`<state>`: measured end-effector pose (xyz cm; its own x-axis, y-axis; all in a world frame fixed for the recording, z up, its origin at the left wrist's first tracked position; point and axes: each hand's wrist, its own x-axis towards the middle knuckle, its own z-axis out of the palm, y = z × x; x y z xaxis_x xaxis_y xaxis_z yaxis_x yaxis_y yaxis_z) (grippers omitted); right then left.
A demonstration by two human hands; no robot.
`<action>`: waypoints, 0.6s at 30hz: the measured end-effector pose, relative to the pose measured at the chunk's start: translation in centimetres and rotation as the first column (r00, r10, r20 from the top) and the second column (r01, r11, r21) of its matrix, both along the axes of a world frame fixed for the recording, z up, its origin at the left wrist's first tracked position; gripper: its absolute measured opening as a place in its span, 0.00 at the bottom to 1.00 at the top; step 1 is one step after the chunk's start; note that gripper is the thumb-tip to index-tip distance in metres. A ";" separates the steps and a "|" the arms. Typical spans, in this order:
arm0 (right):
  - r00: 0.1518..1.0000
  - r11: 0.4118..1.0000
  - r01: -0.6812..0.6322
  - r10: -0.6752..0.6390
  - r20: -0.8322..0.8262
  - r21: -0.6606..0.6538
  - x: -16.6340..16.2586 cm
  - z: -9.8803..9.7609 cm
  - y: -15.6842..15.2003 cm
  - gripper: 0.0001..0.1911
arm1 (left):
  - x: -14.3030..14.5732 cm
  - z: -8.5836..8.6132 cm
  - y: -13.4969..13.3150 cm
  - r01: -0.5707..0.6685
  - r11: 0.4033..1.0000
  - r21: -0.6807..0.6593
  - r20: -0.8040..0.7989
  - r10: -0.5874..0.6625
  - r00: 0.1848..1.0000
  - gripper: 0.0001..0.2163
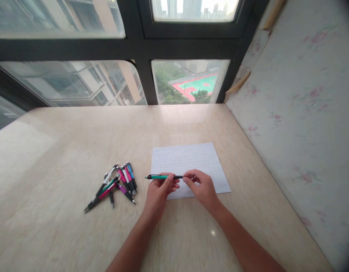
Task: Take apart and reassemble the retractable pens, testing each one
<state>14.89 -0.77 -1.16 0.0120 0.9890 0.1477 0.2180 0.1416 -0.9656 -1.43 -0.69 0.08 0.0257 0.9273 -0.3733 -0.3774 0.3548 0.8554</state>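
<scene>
A green pen [157, 176] with a black grip lies level between my two hands, above a sheet of paper [186, 154] that bears rows of handwriting on its upper part. My left hand [162, 187] is closed around the pen's middle, thumb on top. At the pen's dark right end, the thumb and fingers of my right hand [201, 184] pinch the tip. To the left of the paper, several pens in pink, blue, purple, white and green form a loose pile [115, 185], some lying across others.
The pale stone-like sill [64, 151] runs back to a dark window frame [143, 49]. A wall with flowered paper [299, 124] bounds the right side, its covering peeling near the window. Buildings and a sports court [195, 86] show outside.
</scene>
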 end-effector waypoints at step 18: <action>0.980 1.000 0.020 -0.023 -0.195 -0.020 0.0 -0.1 -0.3 0.03 | 0.4 0.6 0.0 0.002 0.998 -0.061 0.156 0.007 0.988 0.14</action>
